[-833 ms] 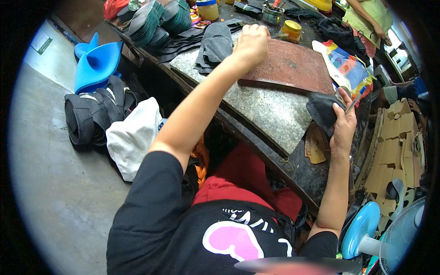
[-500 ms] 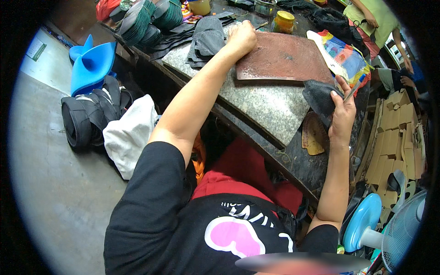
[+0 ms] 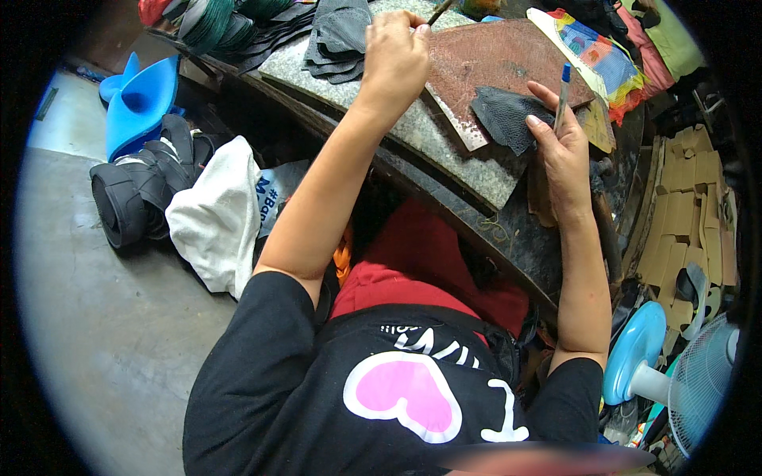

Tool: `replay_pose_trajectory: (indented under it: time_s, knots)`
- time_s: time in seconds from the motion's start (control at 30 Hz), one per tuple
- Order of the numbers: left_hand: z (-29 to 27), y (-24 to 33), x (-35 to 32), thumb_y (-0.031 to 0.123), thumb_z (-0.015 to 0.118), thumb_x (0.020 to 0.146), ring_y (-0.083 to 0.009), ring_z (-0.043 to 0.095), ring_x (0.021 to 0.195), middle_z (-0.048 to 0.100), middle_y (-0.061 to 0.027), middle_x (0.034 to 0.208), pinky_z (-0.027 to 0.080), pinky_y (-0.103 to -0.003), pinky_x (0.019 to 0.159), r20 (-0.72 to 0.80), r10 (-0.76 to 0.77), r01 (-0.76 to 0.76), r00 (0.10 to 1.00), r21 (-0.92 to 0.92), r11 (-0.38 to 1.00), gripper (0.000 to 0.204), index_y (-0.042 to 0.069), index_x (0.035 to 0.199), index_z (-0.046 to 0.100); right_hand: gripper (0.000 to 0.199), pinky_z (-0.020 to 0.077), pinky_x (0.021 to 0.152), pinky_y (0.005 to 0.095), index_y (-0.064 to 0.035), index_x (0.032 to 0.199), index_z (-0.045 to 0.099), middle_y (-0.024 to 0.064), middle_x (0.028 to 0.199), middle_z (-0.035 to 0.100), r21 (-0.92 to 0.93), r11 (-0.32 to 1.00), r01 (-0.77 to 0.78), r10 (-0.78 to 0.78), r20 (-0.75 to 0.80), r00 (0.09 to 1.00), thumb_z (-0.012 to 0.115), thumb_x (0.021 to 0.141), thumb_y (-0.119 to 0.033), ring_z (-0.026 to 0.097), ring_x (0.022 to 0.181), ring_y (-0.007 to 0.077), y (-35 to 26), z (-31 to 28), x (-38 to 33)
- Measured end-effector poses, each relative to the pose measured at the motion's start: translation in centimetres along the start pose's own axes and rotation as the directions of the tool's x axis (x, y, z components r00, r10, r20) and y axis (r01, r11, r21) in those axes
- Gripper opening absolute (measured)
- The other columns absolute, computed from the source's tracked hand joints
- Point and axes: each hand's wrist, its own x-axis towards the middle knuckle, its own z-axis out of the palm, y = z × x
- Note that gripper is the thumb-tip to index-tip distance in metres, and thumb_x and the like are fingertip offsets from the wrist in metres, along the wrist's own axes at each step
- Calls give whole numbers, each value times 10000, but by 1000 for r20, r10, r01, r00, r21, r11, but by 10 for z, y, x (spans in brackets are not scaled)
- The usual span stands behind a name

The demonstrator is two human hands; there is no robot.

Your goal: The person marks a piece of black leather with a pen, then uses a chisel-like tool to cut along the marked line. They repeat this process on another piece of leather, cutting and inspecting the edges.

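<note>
My right hand [image 3: 565,155] is closed, with a pen [image 3: 562,99] with a blue end upright between its fingers. Its thumb and forefinger are at the right edge of a black grained leather-like piece [image 3: 508,119], which overlaps the near edge of a reddish-brown board [image 3: 492,59]. The board rests on a speckled stone slab [image 3: 444,147]. Over the slab's far part, my left hand [image 3: 395,63] has its fingers curled. A thin dark stick [image 3: 440,11] shows just beyond the fingertips; whether the hand grips it is unclear. Left of that hand lie stacked black cut pieces [image 3: 337,40].
Rolls of dark green material [image 3: 206,28] stand at the far left of the table. A colourful plastic bag [image 3: 595,55] lies right of the board. Flattened cardboard [image 3: 686,206] and a fan [image 3: 706,389] are on the right. A white cloth [image 3: 218,214] lies left of me.
The black piece has come left onto the board's near edge with my right hand. The board has turned, a corner now pointing toward me. My left hand has drawn nearer. The view has shifted.
</note>
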Motion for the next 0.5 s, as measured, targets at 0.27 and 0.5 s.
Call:
replay_pose_trajectory:
  time_s: [0.27, 0.5]
  knots:
    - [-56, 46, -37, 151, 525, 1013, -163, 676, 834, 686, -154, 977, 541, -257, 719, 560, -305, 638, 770, -683, 355, 223, -39, 1130, 524, 398, 428, 979, 249, 4, 1300, 567, 53, 1236, 620, 48, 985, -167, 166, 37, 985, 622, 907, -31, 576, 1072, 99, -18, 2, -9]
    - [-57, 53, -53, 90, 556, 983, -145, 688, 807, 701, -146, 1036, 548, -244, 680, 536, -266, 595, 802, -669, 446, 177, -39, 1104, 562, 386, 443, 964, 248, -4, 1285, 583, 58, 1218, 623, 70, 980, -188, 180, 106, 978, 621, 902, -34, 586, 1065, 105, -15, -3, -6]
